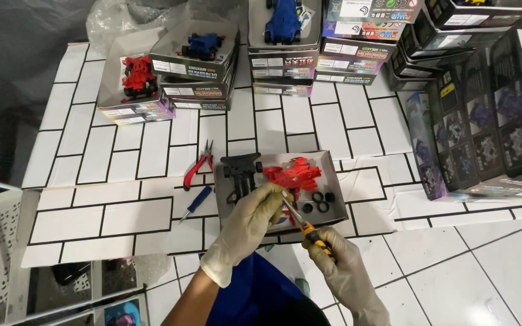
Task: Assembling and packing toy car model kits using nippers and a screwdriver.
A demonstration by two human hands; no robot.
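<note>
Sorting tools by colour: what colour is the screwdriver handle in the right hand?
Yellow and black handle, seen in the head view.

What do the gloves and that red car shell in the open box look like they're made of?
The gloves, left hand and right hand: thin pale rubber or latex, matte, wrinkling at the wrists. The red car shell: apparently moulded plastic, glossy, with crisp edges.

A slim screwdriver with a yellow-and-black handle [309, 232] lies slanted, its handle low and to the right, its metal shaft running up and left to a tip beside the small part pinched above. That part is hidden too far to tell its shape. Just beyond stands a shallow open cardboard box tray [339, 205], holding a black plastic toy-car chassis [240, 172] on its left, a red plastic toy-car body shell [294, 175] at its middle and small black rubber tyres [318, 202] at its lower right.
</note>
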